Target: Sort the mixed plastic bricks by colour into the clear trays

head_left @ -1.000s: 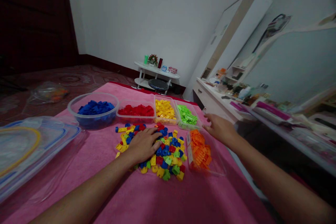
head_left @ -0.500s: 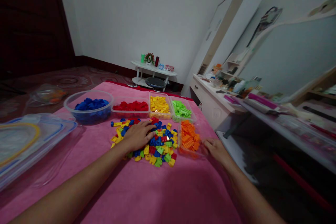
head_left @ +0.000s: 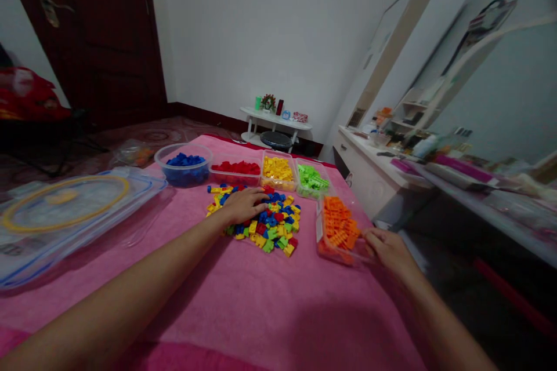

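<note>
My left hand (head_left: 246,206) lies on a pile of mixed toy building blocks (head_left: 278,223) in yellow, blue, red and green, its fingers spread. The blocks under the palm are hidden. At the right edge of the pink cloth, my right hand (head_left: 389,248) grips the near right corner of a clear plastic container (head_left: 321,229). Orange blocks (head_left: 339,223) fill that container, which appears slightly tilted. Behind the pile stand a round tub of blue blocks (head_left: 186,167) and boxes of red blocks (head_left: 237,168), yellow blocks (head_left: 278,169) and green blocks (head_left: 311,178).
Clear lids (head_left: 100,223), one bearing a yellow ring, lie at the left on the pink cloth (head_left: 243,301). A white dresser (head_left: 369,168) with cluttered items stands along the right. A small white table (head_left: 256,113) is by the far wall.
The view has turned left. My right hand has drawn the orange-block container away from the pile, widening the gap between them. My left hand stays on the pile.
</note>
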`<state>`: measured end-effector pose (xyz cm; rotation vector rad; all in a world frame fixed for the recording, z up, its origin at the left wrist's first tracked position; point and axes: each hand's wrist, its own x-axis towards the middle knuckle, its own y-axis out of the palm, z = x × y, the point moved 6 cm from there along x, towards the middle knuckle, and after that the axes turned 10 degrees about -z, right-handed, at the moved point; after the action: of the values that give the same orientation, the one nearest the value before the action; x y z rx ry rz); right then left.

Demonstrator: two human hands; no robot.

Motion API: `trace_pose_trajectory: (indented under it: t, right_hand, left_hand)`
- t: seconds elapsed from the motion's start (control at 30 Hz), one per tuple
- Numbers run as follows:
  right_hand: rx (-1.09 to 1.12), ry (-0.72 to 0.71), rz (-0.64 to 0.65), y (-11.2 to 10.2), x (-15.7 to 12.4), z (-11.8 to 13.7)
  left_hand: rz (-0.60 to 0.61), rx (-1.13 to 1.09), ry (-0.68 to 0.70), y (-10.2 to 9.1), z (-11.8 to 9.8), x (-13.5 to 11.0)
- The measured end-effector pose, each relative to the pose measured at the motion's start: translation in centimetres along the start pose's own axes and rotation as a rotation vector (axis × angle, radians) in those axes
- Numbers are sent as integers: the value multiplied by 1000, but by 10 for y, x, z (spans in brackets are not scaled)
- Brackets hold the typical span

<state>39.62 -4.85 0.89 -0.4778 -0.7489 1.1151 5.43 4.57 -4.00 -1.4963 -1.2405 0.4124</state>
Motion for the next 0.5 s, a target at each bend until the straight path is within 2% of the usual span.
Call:
trace_pose_trajectory:
  t: [0.1,0.3,0.37,0.43,0.5]
  right_hand:
    - [-109,-46,-23,-4,3,-5]
    - [-133,-82,-42,30,33,2]
    - [-142,-86,-49,35,39,5]
    - [-180,-95,-114,30,39,15]
    - [-210,-121,-236,15,33,39]
  left_hand:
    - [-8,4,8,0,0,0]
    - [-4,26,4,2,2,1]
    - [-14,40,-4,1,1,1]
    - [-27,47,-13,-1,-1,0]
    - [-36,40,-15,-3,-3,-1]
